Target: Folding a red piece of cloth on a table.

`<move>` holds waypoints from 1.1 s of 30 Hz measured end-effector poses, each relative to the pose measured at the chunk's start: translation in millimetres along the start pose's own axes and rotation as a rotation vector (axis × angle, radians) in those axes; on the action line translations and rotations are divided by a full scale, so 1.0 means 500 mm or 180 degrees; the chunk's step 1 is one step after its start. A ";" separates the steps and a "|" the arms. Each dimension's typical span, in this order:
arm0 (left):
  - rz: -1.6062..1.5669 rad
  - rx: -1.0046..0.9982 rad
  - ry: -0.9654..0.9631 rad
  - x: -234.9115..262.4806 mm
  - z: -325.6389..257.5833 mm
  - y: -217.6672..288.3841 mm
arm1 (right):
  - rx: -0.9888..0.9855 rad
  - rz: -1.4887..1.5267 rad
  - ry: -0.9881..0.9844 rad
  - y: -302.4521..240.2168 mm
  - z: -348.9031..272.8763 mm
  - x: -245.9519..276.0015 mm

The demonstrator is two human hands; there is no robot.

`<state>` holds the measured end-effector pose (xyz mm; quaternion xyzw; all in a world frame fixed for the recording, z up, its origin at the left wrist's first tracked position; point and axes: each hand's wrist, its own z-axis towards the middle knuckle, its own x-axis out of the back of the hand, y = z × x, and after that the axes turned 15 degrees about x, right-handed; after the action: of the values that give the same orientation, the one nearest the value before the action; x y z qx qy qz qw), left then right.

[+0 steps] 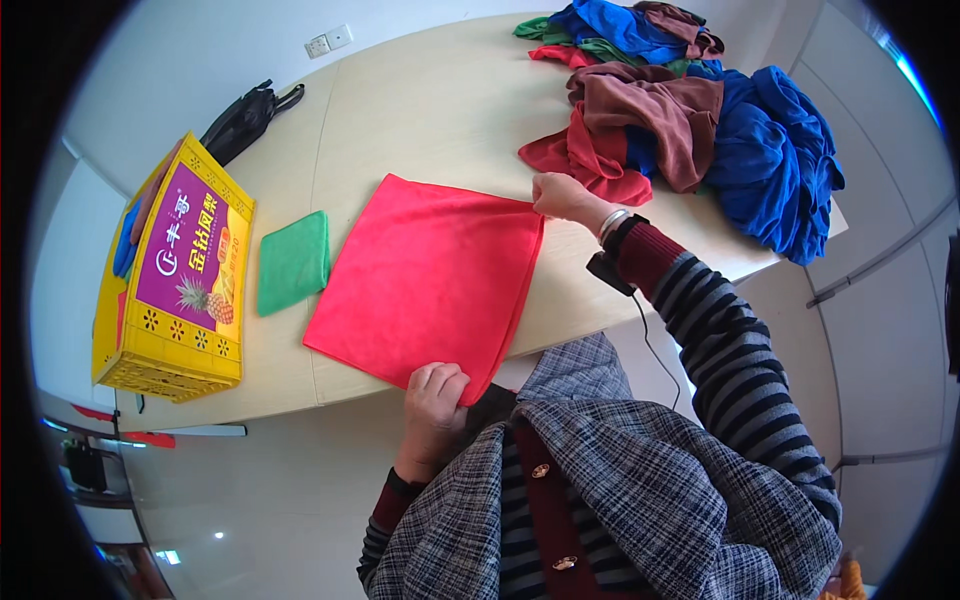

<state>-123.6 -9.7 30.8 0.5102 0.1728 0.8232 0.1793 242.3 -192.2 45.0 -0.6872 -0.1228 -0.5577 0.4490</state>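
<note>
A red cloth (430, 275) lies spread and folded over on the pale table, its near edge reaching past the table's front. My left hand (436, 396) is closed on its near right corner. At the far right corner my right hand (570, 198) pinches the cloth and holds that corner out to the right. Just left of the red cloth is a green cloth (294, 263), folded into a small flat square and touching or nearly touching its edge.
Rumpled blue (775, 160), brown (650, 115) and red (590, 160) cloths heap at the table's far right. A yellow crate (185, 280) with cloths in it stands at the left. Behind it lies a black bag (245, 120). A black cable (645, 325) hangs by my right wrist.
</note>
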 end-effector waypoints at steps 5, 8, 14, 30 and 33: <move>-0.0337 0.0460 0.0482 0.074 0.000 -0.033 | -0.0305 0.2108 0.0212 -0.018 -0.027 0.046; -0.0711 0.0990 0.0840 0.142 0.031 -0.027 | -0.0058 0.3371 0.0234 -0.029 -0.051 0.097; -0.1874 0.1593 0.1385 0.268 0.103 -0.039 | 0.0634 0.4363 0.0579 -0.136 -0.098 0.216; -0.2821 0.0863 0.1761 0.379 0.234 -0.021 | 0.1271 0.2589 0.1246 -0.218 -0.171 0.274; -0.2872 0.0951 0.1771 0.386 0.238 -0.027 | 0.1320 0.2244 0.1270 -0.218 -0.175 0.283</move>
<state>-94.7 105.4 224.5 0.1685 0.5303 0.7350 0.3876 160.9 -243.6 219.3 -0.4617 0.0985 -0.4560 0.7545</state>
